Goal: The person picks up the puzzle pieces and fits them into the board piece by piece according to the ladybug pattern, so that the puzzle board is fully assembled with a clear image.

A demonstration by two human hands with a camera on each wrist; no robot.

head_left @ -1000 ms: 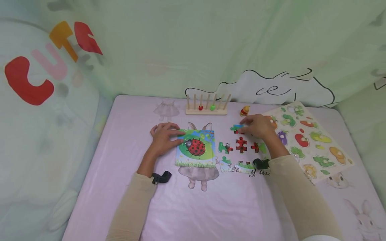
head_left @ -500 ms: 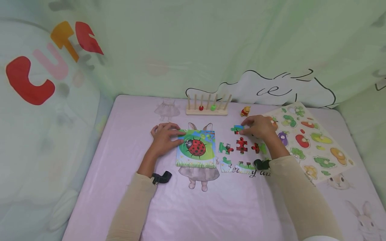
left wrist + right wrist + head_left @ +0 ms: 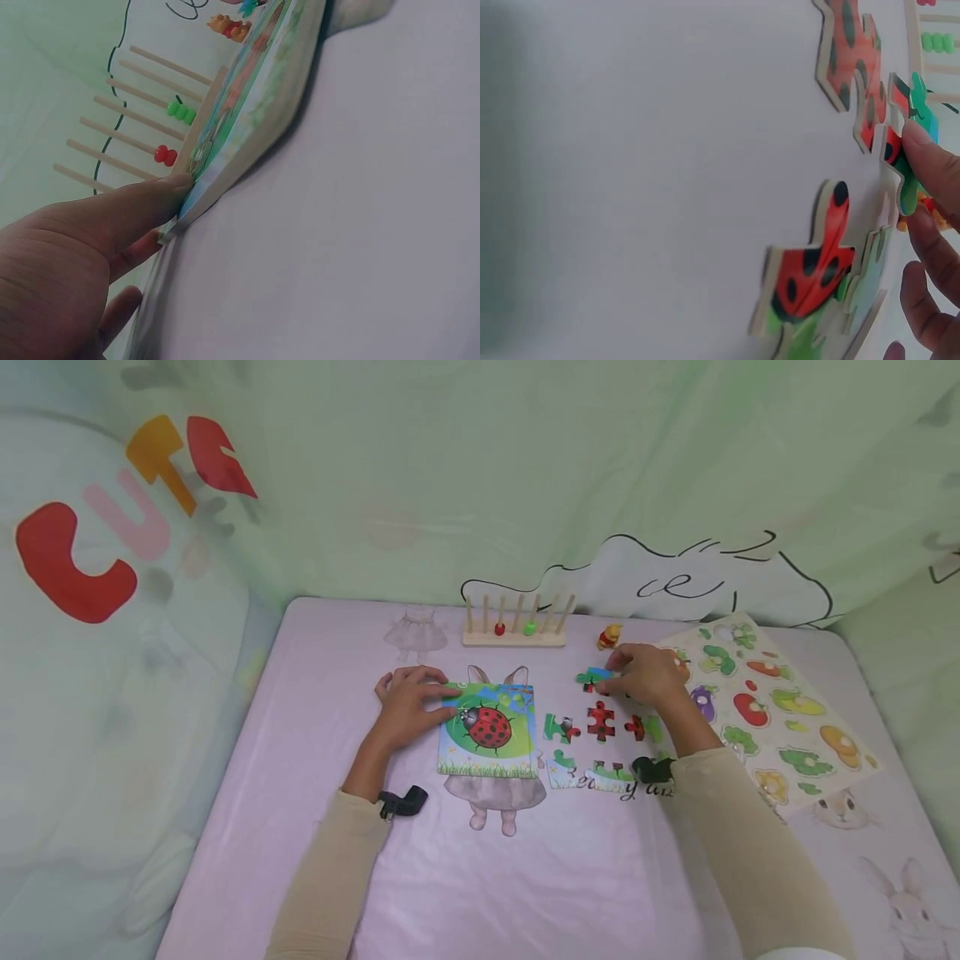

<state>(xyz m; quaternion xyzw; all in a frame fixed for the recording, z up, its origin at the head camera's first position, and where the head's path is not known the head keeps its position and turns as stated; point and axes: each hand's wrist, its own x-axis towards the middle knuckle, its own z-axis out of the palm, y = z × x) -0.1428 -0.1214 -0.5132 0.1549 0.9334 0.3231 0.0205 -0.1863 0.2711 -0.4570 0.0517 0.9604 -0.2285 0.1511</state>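
Note:
A square ladybug picture board (image 3: 487,735) lies on the pink cloth. My left hand (image 3: 408,706) rests at its left edge, thumb and forefinger fairly straight; the left wrist view shows the thumb (image 3: 142,206) touching the board's corner. My right hand (image 3: 645,677) pinches a blue, green and red jigsaw piece (image 3: 592,678) between thumb and forefinger; part of it is hidden by the fingers. Below that piece lies a red spotted jigsaw piece (image 3: 600,722). Another red and green piece (image 3: 814,274) shows close up in the right wrist view.
More loose jigsaw pieces (image 3: 561,728) lie right of the board. At the back stands a wooden peg rack (image 3: 513,639) with red and green beads, next to a small yellow bear figure (image 3: 609,636). A vegetable picture board (image 3: 795,724) lies at the right.
The piece in my right hand swings slightly, its near side tilting up, while the hand shifts very little. My left hand and the ladybug board stay in place.

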